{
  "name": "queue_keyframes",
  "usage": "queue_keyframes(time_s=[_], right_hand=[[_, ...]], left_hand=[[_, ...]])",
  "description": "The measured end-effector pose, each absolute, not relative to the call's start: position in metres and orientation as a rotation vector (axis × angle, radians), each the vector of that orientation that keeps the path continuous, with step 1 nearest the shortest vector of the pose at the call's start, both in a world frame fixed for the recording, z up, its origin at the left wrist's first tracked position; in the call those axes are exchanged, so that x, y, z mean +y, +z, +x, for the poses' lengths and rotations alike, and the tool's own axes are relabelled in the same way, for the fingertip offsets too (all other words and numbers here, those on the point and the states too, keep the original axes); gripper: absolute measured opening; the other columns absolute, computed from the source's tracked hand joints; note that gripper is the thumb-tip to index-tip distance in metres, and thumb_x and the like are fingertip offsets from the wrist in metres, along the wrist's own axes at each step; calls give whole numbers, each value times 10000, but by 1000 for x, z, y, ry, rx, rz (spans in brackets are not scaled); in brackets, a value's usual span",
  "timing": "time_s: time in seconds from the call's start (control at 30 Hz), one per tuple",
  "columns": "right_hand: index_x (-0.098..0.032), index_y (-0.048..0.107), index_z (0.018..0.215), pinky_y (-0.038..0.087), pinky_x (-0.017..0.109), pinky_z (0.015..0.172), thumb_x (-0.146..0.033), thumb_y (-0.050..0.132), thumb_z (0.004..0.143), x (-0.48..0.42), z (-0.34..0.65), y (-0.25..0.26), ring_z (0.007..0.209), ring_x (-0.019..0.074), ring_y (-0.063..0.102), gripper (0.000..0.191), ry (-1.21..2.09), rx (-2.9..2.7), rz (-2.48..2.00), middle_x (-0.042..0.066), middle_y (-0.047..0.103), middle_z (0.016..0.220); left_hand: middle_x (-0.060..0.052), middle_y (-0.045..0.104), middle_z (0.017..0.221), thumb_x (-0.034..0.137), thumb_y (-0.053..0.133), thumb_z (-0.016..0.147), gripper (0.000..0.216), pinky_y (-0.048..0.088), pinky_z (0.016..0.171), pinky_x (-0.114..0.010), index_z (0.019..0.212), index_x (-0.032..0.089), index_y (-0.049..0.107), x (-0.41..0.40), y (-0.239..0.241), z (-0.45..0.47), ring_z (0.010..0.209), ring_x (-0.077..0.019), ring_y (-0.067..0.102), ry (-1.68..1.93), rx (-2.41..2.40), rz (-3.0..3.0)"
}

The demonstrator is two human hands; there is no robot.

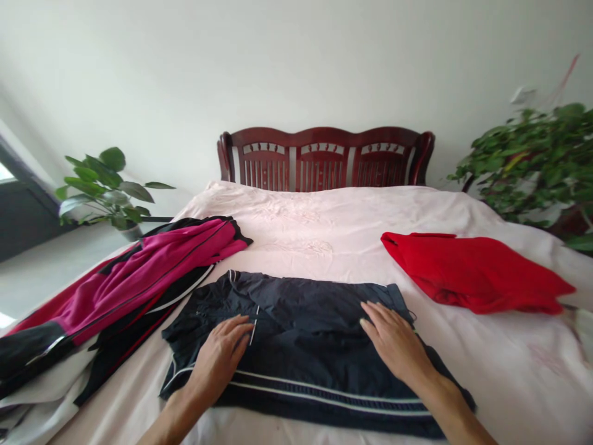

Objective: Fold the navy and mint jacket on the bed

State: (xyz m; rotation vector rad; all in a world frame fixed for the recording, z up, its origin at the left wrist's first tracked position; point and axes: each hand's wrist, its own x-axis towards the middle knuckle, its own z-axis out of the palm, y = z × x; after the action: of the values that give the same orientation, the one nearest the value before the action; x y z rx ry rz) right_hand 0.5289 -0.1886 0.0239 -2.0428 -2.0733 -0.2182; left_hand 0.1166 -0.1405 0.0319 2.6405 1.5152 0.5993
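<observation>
A dark navy garment with white piping (306, 321) lies spread and folded on the bed in front of me; whether it is trousers or a jacket I cannot tell. My left hand (222, 352) rests on its left part, fingers stretched out beside a short white strip. Over the right part lies my right hand (393, 340), palm down with its fingers extended. Neither hand grips the cloth. To the right is a folded red garment (472, 272). A loose heap of clothes, with a magenta garment (152, 266) on top, lies to the left.
A pale pink sheet (296, 241) covers the bed, and a dark red wooden headboard (322, 161) stands against the wall. One potted plant (106, 185) is at the left of the bed, while a bushier plant (532, 161) stands at the right.
</observation>
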Motion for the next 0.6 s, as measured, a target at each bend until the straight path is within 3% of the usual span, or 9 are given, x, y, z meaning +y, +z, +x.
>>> queue_keyframes(time_s=[0.27, 0.43, 0.6], right_hand=[[-207, 555, 1393, 312, 554, 1143, -473, 323, 978, -146, 552, 31, 1388, 322, 420, 544, -407, -2005, -2069, 109, 522, 1474], [-175, 554, 1402, 276, 550, 1159, -477, 334, 953, -151, 560, -2, 1433, 328, 354, 584, -407, -2036, -2184, 117, 516, 1481], [-189, 548, 1408, 267, 524, 1166, -496, 318, 952, -154, 563, -11, 1438, 309, 347, 596, -408, -2030, -2175, 94, 516, 1485]], left_hand=[[-82, 628, 1296, 37, 417, 810, 479, 438, 1064, -396, 1179, 201, 675, -42, 63, 104, 1195, -253, 579, 566, 1844, 2492], [-102, 503, 1434, 249, 456, 949, 372, 367, 1122, -420, 1279, 230, 627, -19, 55, 102, 1311, -276, 468, 528, 1815, 2510], [-110, 553, 1318, 366, 414, 992, 334, 392, 1069, -457, 1076, 225, 704, -21, 43, 102, 1234, -281, 500, 456, 1829, 2472]])
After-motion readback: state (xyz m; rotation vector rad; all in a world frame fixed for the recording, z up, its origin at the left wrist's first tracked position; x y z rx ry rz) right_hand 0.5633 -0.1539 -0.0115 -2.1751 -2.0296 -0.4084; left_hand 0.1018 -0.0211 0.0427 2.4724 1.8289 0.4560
